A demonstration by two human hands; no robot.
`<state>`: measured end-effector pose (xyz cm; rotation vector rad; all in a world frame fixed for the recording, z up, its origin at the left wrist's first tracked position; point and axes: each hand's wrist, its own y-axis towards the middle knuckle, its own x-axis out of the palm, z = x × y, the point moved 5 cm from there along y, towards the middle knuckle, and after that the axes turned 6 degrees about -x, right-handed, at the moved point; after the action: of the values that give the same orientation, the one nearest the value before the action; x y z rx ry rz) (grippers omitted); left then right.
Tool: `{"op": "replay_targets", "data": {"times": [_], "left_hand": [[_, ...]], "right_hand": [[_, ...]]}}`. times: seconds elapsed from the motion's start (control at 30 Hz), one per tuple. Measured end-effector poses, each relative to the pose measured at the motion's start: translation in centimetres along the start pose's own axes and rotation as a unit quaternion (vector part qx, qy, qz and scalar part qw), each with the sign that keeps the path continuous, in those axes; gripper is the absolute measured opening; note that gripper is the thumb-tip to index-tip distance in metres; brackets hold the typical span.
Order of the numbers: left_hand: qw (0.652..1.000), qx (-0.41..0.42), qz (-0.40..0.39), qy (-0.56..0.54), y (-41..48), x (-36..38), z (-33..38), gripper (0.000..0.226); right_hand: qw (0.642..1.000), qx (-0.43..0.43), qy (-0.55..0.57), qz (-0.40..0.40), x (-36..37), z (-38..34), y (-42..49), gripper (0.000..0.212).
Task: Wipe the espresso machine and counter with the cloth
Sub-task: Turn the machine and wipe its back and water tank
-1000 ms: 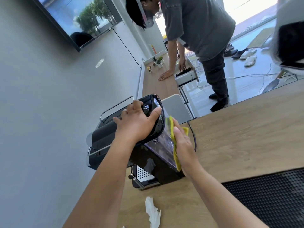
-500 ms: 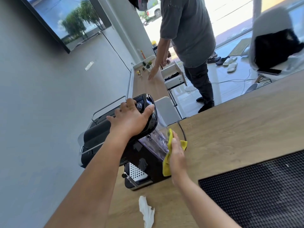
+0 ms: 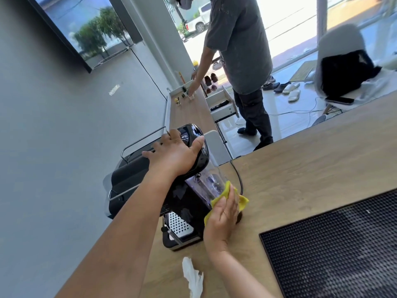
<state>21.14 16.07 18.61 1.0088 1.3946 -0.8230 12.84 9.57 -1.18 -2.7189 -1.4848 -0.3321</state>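
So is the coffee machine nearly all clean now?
Not yet. No part shows as finished. Right now the right hand presses the yellow cloth on the clear tank of the coffee machine while the left hand grips its top. Still left: the counter, where a crumpled tissue lies.

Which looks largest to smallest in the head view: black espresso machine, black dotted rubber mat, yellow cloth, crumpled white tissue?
Black espresso machine and black dotted rubber mat: alike; the frame crops the mat.
Yellow cloth and crumpled white tissue: much smaller, alike; the right hand covers part of the cloth.
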Motion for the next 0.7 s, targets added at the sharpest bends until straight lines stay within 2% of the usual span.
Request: {"op": "replay_targets", "data": {"times": [0.13, 0.2, 0.27, 0.37, 0.43, 0.57, 0.63, 0.7], "left_hand": [[1.0, -0.006, 0.003, 0.0, 0.2, 0.1, 0.0, 0.092], [1.0, -0.005, 0.003, 0.001, 0.2, 0.2, 0.0, 0.092], [1.0, -0.003, 0.001, 0.004, 0.3, 0.3, 0.0, 0.093], [1.0, -0.001, 0.002, 0.01, 0.3, 0.2, 0.0, 0.092], [1.0, -0.003, 0.002, 0.012, 0.2, 0.2, 0.1, 0.092], [1.0, -0.004, 0.001, 0.011, 0.2, 0.2, 0.1, 0.092], [1.0, -0.003, 0.001, 0.015, 0.1, 0.2, 0.1, 0.092], [1.0, -0.001, -0.002, 0.016, 0.1, 0.1, 0.1, 0.092]], "right_hand": [[0.988, -0.144, 0.048, -0.032, 2.0, -7.7, 1.2, 0.047], [0.981, -0.182, 0.059, -0.032, 2.1, -7.4, 1.7, 0.048], [0.984, -0.167, 0.052, -0.018, 1.4, -4.1, 1.6, 0.049], [0.997, -0.045, 0.056, 0.002, -0.1, 0.2, 1.4, 0.05], [0.997, 0.004, 0.067, -0.024, 0.1, -0.7, 1.8, 0.051], [0.989, -0.07, 0.109, -0.07, 1.4, -6.7, 2.9, 0.045], [0.988, -0.069, 0.116, -0.071, 1.6, -6.7, 3.2, 0.048], [0.992, -0.031, 0.109, -0.058, 1.1, -4.0, 3.2, 0.053]]}}
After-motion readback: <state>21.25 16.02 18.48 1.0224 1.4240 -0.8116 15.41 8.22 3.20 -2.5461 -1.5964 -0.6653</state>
